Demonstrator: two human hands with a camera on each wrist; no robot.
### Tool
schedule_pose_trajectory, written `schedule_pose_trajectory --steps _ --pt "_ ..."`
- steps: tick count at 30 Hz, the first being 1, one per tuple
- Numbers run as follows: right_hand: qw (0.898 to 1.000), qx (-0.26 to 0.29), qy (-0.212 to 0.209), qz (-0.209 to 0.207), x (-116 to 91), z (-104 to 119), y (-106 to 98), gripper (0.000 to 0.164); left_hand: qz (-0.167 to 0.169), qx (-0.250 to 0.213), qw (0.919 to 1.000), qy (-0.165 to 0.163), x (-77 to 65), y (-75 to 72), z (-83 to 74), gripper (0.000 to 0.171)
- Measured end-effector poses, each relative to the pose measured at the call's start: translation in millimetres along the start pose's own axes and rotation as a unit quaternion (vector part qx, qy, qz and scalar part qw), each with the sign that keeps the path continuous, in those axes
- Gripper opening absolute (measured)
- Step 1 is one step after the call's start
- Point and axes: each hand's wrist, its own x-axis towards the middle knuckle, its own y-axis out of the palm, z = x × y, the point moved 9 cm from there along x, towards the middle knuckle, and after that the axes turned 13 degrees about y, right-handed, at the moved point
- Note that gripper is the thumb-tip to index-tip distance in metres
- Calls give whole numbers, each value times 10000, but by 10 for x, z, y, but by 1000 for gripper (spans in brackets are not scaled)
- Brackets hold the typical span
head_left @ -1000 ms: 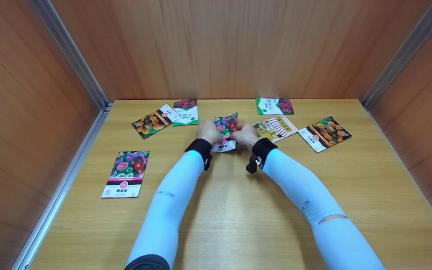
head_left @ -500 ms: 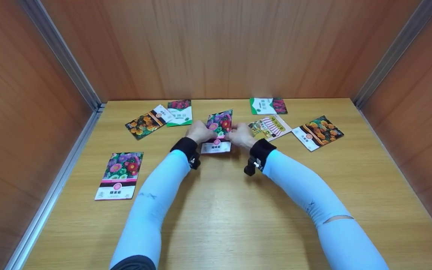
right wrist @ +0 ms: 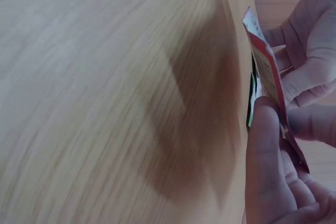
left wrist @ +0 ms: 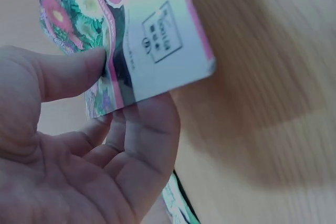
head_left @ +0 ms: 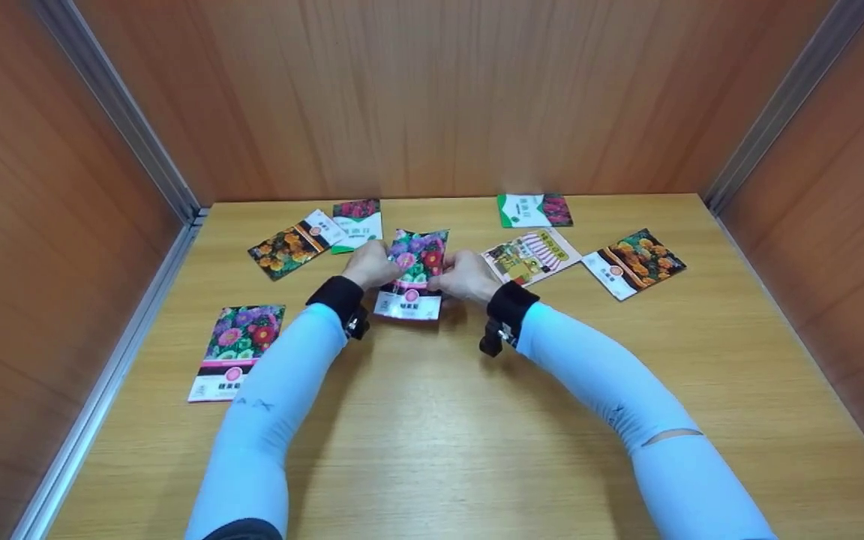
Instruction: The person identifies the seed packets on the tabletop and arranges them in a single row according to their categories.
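A seed packet (head_left: pixel 411 281) with purple, pink and red flowers is held by both hands near the middle of the table, raised over its shadow. My left hand (head_left: pixel 372 265) pinches its left edge, the thumb (left wrist: pixel 73 74) on the printed front and the fingers behind. On the opposite edge, my right hand (head_left: pixel 468 277) pinches it between thumb and fingers. The right wrist view shows the packet edge-on, slightly bent. A matching flower packet (head_left: pixel 248 330) lies at the left, partly covered by the left sleeve.
An orange-flower packet (head_left: pixel 289 250) overlaps a green-and-white packet (head_left: pixel 361 225) at the back left. To the right lie a yellow illustrated packet (head_left: pixel 529 259), another green-and-white packet (head_left: pixel 529 211) and another orange-flower packet (head_left: pixel 636 262). Wooden panels (head_left: pixel 432 97) enclose the table (head_left: pixel 492 442).
Both hands have carried the held packet left and a little closer to me. Its printed front has turned more squarely into view. The left forearm has come over the lone packet on the left.
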Motion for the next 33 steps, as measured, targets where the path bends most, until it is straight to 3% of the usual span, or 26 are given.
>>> schedule_pose_trajectory --steps 5,6,12,13,18,24,33 --pt "9999 18 -54 129 -59 26 55 30 268 -287 9992 -58 -342 -120 -90 60" --pt "9998 -20 -99 168 -74 31 71 28 300 -326 9989 130 -240 -101 30 54" --pt "9982 -334 -370 347 -167 55 172 16 697 55 9966 446 -459 -163 51 34" --pt "9977 -398 -395 384 -176 56 191 14 791 124 9962 336 -639 -206 -52 35" --pt "9939 -607 -594 704 -230 66 302 19 992 -338 9928 580 -776 -278 92 25" --pt "9913 -617 -615 984 -261 35 458 18 1160 -914 9879 472 -894 -319 280 18" --pt "9869 -980 -535 1167 -370 36 800 21 1170 -596 9911 228 -1050 -485 529 23"
